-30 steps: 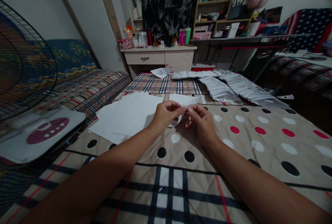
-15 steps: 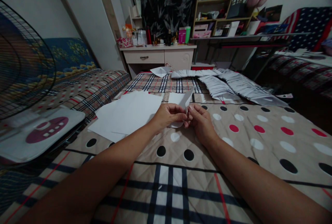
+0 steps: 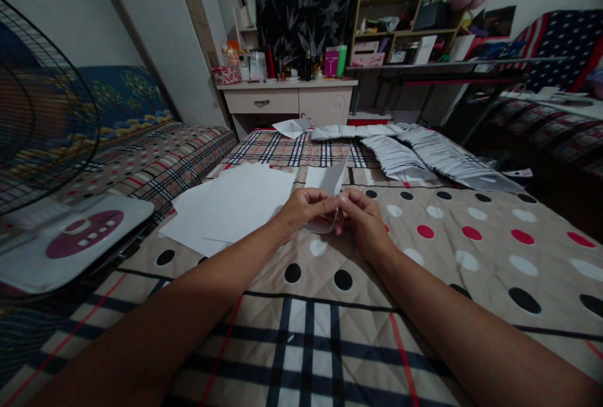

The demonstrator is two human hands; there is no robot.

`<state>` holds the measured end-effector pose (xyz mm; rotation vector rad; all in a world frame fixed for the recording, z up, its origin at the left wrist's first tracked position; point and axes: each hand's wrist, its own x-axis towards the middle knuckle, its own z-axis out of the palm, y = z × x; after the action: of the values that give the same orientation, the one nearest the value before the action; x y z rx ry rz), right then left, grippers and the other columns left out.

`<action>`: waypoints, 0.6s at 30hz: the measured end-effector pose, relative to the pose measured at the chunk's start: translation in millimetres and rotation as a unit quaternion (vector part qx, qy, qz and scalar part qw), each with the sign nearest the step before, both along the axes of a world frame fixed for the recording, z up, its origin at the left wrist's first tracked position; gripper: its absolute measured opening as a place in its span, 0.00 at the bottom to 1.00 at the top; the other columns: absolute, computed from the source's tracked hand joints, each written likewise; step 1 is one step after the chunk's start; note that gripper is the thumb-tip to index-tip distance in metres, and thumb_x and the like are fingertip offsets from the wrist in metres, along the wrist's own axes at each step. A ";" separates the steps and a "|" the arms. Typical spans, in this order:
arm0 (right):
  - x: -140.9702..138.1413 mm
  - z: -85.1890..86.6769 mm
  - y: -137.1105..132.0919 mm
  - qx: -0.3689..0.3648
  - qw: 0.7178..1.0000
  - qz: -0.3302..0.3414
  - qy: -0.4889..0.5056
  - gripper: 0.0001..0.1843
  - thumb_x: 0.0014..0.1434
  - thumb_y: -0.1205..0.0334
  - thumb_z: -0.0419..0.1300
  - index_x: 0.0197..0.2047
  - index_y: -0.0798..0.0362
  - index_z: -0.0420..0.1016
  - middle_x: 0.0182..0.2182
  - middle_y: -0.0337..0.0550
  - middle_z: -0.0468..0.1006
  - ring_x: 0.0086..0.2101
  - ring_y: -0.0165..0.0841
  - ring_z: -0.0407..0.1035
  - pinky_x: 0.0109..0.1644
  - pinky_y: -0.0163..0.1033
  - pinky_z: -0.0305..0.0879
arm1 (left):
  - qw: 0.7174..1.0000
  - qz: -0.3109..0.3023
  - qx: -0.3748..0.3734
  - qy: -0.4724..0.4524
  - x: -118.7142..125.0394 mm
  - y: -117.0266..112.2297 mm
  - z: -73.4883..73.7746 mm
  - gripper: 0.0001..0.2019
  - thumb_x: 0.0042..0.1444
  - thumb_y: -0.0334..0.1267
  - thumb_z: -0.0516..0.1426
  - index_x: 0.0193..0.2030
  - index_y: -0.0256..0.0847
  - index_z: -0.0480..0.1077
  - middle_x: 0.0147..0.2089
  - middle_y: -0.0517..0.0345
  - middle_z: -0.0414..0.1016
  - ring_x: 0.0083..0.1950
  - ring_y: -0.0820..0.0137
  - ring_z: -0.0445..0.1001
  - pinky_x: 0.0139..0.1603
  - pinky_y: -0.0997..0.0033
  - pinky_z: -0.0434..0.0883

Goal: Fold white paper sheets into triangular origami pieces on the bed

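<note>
A white sheet of paper (image 3: 330,178) is bent up between my two hands, its right part raised and its lower edge curling under the fingers. My left hand (image 3: 304,211) pinches it from the left, thumb on top. From the right, my right hand (image 3: 362,215) pinches the same edge, and the fingertips of both hands meet there. Left of my left hand lies a spread stack of white paper sheets (image 3: 235,203) on the patterned bedspread (image 3: 320,306).
Rows of folded white papers (image 3: 443,156) lie at the far right of the bed, with a single folded piece (image 3: 291,127) at the far edge. A fan (image 3: 42,112) stands at the left. Behind are a white dresser (image 3: 264,102) and a shelf (image 3: 391,36).
My fingertips have shifted slightly along the paper's edge, and my right thumb now presses closer to my left thumb. The paper's raised part leans a little differently.
</note>
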<state>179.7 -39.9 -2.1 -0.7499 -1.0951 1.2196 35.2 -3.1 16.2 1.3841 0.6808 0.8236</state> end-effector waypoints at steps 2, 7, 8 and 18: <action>0.5 -0.6 0.1 0.002 1.000 0.004 0.007 0.15 0.55 0.53 0.64 0.26 0.53 0.68 0.17 0.31 0.66 0.14 0.24 0.61 0.17 0.29 0.56 | 1.000 -0.011 -0.013 -0.004 0.1 -0.6 0.7 0.17 0.48 0.50 0.65 0.31 0.34 0.72 0.29 0.55 0.76 0.29 0.71 0.75 0.32 0.73 0.70; 0.8 -1.9 0.8 0.000 0.999 0.015 0.029 0.17 0.57 0.52 0.63 0.24 0.53 0.67 0.17 0.32 0.66 0.15 0.24 0.61 0.17 0.29 0.56 | 0.999 -0.028 -0.030 -0.010 -0.3 -2.3 5.0 0.15 0.50 0.47 0.64 0.31 0.34 0.72 0.29 0.54 0.76 0.29 0.71 0.75 0.33 0.72 0.71; 0.8 -2.2 1.1 0.000 0.999 0.017 0.033 0.17 0.57 0.52 0.63 0.24 0.53 0.67 0.17 0.32 0.66 0.15 0.24 0.61 0.17 0.29 0.57 | 0.999 -0.034 -0.033 -0.013 -0.5 -2.4 5.7 0.15 0.50 0.46 0.64 0.31 0.34 0.72 0.29 0.54 0.76 0.29 0.71 0.75 0.33 0.72 0.71; 1.1 0.8 -3.1 -0.015 0.999 -0.030 -0.032 0.18 0.52 0.49 0.65 0.24 0.54 0.68 0.16 0.32 0.66 0.14 0.23 0.59 0.17 0.28 0.56 | 0.999 -0.020 -0.033 0.005 1.0 -2.7 4.7 0.13 0.46 0.43 0.64 0.32 0.34 0.73 0.31 0.52 0.77 0.30 0.69 0.76 0.33 0.71 0.72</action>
<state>180.9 -43.0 -1.3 -0.8437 -1.1002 1.1697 36.2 -5.8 20.9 1.3396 0.6805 0.7570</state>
